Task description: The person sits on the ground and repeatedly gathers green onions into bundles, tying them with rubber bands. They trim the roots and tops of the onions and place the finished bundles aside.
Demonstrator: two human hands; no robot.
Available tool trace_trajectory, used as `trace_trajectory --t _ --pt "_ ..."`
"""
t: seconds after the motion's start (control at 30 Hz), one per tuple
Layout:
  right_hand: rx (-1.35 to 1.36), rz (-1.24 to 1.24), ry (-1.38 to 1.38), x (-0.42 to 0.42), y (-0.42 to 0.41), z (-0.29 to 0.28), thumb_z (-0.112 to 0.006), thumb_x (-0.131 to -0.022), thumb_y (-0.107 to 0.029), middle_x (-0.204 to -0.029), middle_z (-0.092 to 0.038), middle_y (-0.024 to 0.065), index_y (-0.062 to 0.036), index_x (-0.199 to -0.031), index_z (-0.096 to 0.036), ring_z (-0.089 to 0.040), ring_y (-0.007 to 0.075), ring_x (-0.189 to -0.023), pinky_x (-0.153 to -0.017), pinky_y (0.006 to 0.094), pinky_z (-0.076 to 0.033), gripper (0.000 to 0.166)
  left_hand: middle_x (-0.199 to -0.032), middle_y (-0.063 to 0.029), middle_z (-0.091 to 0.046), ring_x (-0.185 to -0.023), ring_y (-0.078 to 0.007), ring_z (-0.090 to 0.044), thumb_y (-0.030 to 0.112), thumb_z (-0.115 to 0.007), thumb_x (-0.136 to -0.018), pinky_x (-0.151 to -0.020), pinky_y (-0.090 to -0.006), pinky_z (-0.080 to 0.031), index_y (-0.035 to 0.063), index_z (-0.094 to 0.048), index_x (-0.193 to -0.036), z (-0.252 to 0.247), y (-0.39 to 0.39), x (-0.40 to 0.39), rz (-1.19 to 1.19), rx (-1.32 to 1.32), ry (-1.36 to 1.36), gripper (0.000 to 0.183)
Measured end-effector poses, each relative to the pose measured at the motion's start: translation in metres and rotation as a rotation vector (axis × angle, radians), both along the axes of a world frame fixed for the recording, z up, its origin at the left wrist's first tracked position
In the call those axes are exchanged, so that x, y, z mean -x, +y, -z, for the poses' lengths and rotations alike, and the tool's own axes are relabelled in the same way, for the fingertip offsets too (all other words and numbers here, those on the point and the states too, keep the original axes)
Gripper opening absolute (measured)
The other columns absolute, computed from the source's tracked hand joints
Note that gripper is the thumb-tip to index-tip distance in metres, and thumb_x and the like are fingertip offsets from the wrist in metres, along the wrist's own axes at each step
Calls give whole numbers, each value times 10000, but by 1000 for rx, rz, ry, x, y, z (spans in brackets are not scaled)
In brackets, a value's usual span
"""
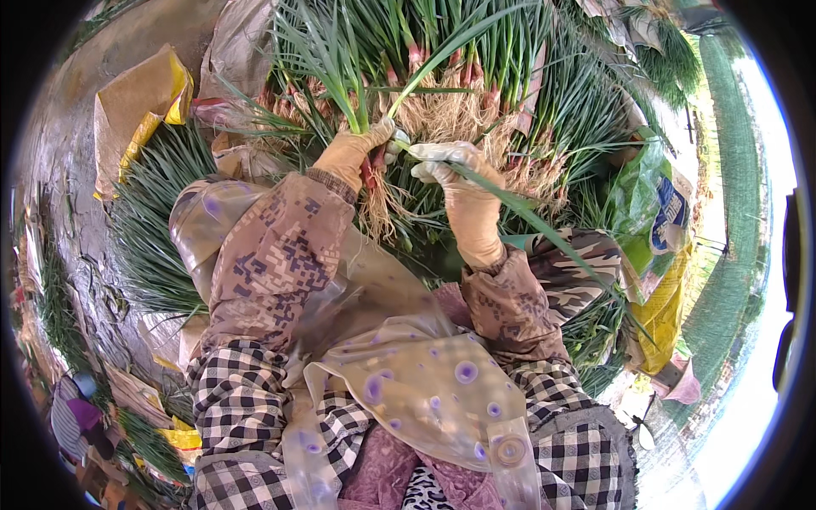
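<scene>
My left hand (pixel 354 153), in a tan glove with pale fingertips, grips a few spring onions (pixel 370 173) by their reddish stems. Their green leaves point away from me, and their stringy roots (pixel 380 213) hang toward my lap. Close beside it, my right hand (pixel 468 191), gloved alike, pinches a long green leaf (pixel 542 224) that trails down to the right past my sleeve. Another long yellowish-green leaf (pixel 440 60) arches up from my left hand. Just beyond both hands lies a large pile of spring onions (pixel 456 102), roots facing me. Loose green leaves (pixel 427 233) lie below my hands.
A clear spotted plastic apron (pixel 421 376) covers my lap. More spring onions (pixel 162 223) lie at left, near a brown and yellow sack (pixel 137 115). Green and yellow plastic packaging (pixel 663 319) is at right. A person (pixel 80 414) is at the lower left edge.
</scene>
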State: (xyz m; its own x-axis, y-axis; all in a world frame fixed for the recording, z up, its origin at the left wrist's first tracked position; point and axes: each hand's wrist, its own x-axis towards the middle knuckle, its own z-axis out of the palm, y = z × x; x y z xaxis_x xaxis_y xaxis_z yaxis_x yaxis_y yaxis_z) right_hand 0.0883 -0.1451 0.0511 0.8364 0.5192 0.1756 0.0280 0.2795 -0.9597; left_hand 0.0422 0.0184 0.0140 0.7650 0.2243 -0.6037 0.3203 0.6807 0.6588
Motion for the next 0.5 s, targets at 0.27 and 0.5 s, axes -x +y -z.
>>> trace_trajectory --t 0.27,0.5 --pt "733 13 12 -51 -55 -32 -611 -869 -204 -679 -646 69 -17 -888 -663 -589 69 -581 -510 187 -444 195 -575 32 -456 -449 -62 -393 231 -605 -870 -372 -189 -342 -75 -512 -1009 -33 55 1 -73 491 -586 349" --pt "1173 -323 -412 -61 -19 4 -671 -777 -268 -925 -648 164 -89 -1106 -606 -625 326 -815 -727 388 -491 381 -925 -97 -590 -750 -129 -586 165 -578 -864 -572 -219 -520 -101 -472 -1175 -57 46 2 -304 73 -607 423"
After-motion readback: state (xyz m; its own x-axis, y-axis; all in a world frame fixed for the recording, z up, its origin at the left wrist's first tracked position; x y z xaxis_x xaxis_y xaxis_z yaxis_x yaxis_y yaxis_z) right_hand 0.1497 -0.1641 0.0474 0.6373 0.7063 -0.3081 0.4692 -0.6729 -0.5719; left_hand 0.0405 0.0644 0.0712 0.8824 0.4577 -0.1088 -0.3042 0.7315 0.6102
